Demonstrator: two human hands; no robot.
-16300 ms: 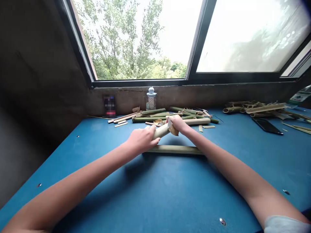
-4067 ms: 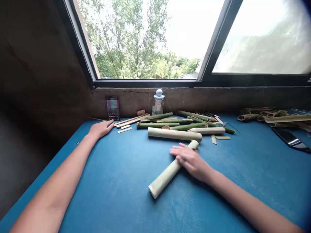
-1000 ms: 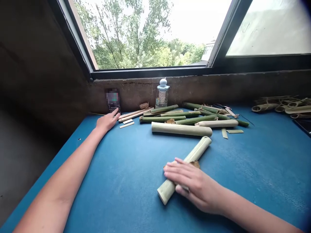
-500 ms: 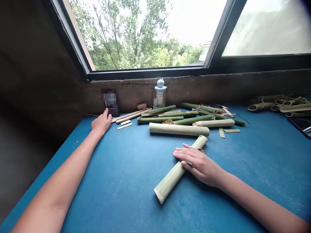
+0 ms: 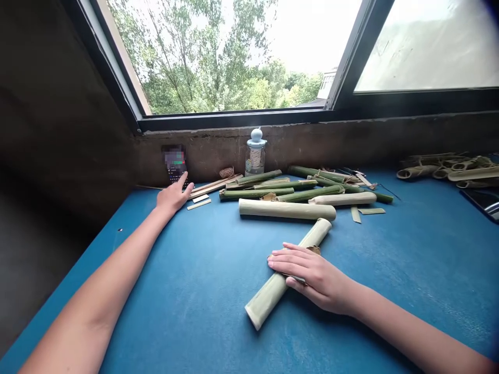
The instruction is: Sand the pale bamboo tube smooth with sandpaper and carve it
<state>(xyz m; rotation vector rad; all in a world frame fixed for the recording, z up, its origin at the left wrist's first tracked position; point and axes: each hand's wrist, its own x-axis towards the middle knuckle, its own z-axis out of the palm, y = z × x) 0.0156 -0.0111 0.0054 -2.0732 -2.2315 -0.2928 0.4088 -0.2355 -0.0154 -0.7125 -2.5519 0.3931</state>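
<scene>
My right hand lies palm-down across a peeled pale-green bamboo tube, which runs diagonally on the blue table. A small pale sliver and a brown scrap of bamboo show at my fingers; the sliver's nature cannot be told. My left hand rests at the table's far edge, holding nothing. Its fingertips reach the lower end of a small keypad device propped against the wall, its screen blurred. A second peeled tube lies just beyond the first, apart from it.
Green bamboo lengths lie heaped along the wall beside a lidded glass jar. Thin bamboo strips lie near my left hand. Curled bamboo pieces and a black phone sit far right, below the window.
My right hand has slid left and slightly down along the tube, which has shifted little. My left hand has moved right, closer to the keypad device.
</scene>
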